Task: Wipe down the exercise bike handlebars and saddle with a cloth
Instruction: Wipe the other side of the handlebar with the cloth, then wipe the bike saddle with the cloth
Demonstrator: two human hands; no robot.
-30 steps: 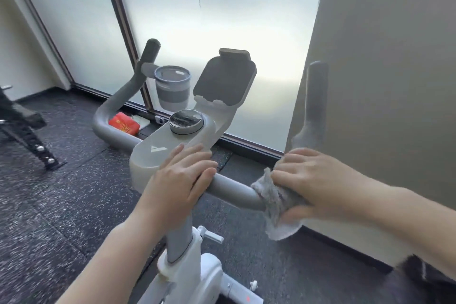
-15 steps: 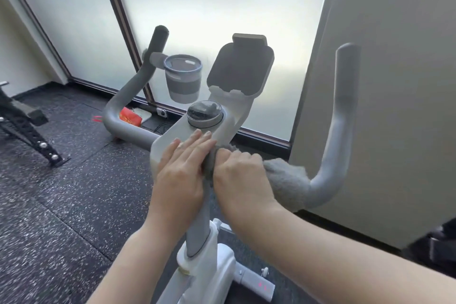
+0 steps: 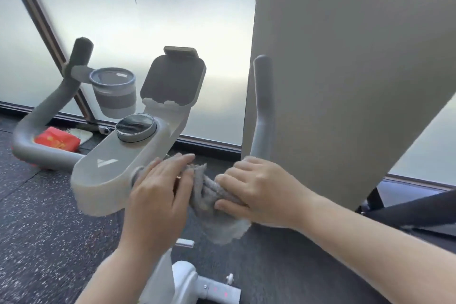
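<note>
Two hands meet on the right half of the handlebar (image 3: 263, 106), both at the grey cloth (image 3: 209, 195). The right hand (image 3: 256, 190) grips the cloth, its fingers curled over the top and its thumb tucked under, so the fabric is bunched and wrapped round the bar beneath that hand. A loose flap of cloth hangs down below the thumb. The left hand (image 3: 160, 195) lies just beside the right one, its fingers fairly straight and close together, resting over the inner end of the cloth where the bar joins the console (image 3: 118, 173); whether those fingertips press the cloth or only touch it I cannot tell. Beyond the right fingers the bar bends and rises as an upright grip in front of a beige panel (image 3: 345, 81). Past the left fingertips sit the round dial (image 3: 135, 126) on the console and, further off, the tilted tablet holder (image 3: 172, 79). Further to the left of that hand a grey cup (image 3: 113, 91) sits in its ring on the other arm of the bar, and a red packet (image 3: 58, 140) lies on the speckled floor (image 3: 37, 229) behind it. Below both wrists the white frame (image 3: 187, 279) of the bike shows. The saddle is out of view.
</note>
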